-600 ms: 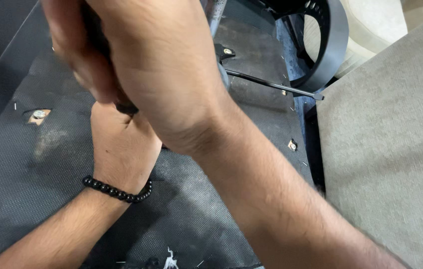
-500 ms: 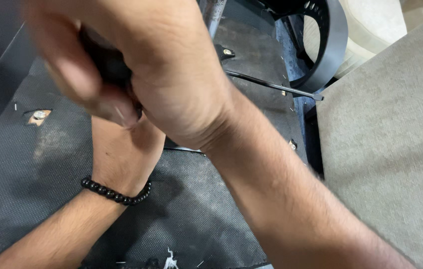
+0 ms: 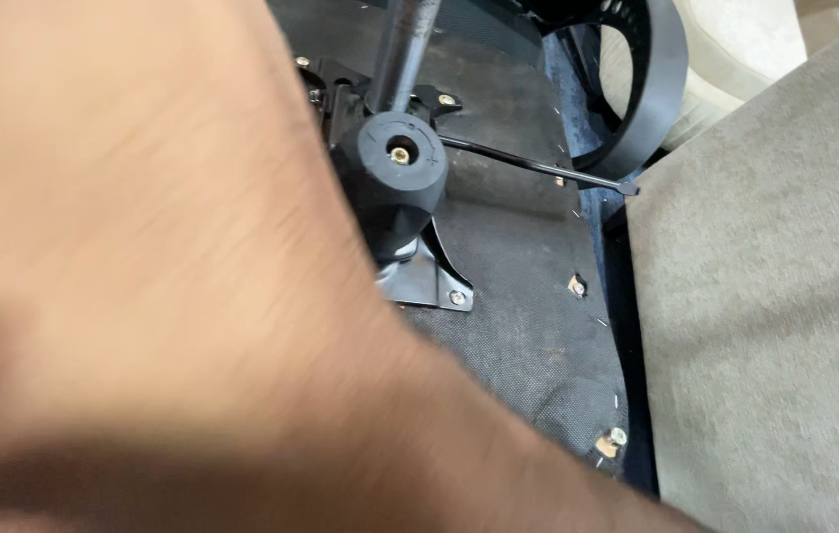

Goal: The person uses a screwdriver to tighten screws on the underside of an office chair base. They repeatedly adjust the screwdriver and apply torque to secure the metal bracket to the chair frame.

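While a blurred right hand (image 3: 143, 266) and forearm filled most of the view, its grip could not be told. Just beside it, a black knob (image 3: 395, 178) sat on a metal bracket (image 3: 429, 281) bolted to the dark fabric panel (image 3: 528, 326), a thin lever (image 3: 538, 168) reaching toward the grey cushion (image 3: 775, 326).

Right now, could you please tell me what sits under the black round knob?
Under the black round knob a metal bracket is bolted to the dark fabric underside. A blurred forearm covers everything left of it.
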